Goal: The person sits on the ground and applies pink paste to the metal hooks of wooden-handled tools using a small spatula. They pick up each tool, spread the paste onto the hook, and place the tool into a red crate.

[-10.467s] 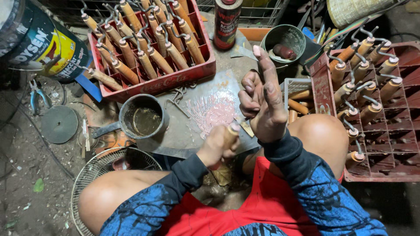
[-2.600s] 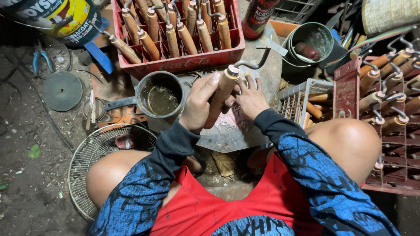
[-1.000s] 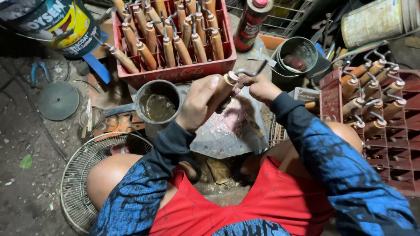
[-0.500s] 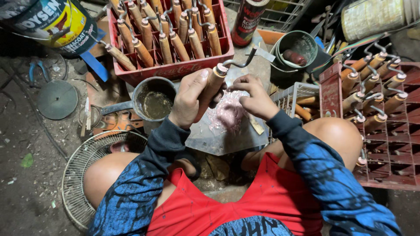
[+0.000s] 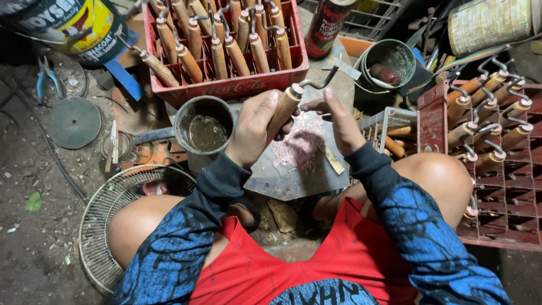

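Note:
My left hand (image 5: 252, 127) grips a wooden-handled tool (image 5: 285, 108) with a bent metal hook at its tip, held tilted over a metal plate (image 5: 293, 169) smeared with pink paste. My right hand (image 5: 337, 120) is just right of the tool, fingers close to the white-capped end below the hook; whether they touch it I cannot tell. A small dark metal cup (image 5: 204, 125) with murky liquid sits to the left of my left hand.
A red crate (image 5: 226, 85) full of similar wooden-handled hooks stands ahead. Another red crate (image 5: 491, 169) with several more is at the right. A white wire basket (image 5: 384, 121), a green bucket (image 5: 389, 65), a spray can (image 5: 328, 25), a paint tin (image 5: 62, 22) and a fan grille (image 5: 113, 220) surround me.
Earlier my right hand was raised open and my left held the tool low. Now the tool is raised over the plate and the right hand is at its hook end.

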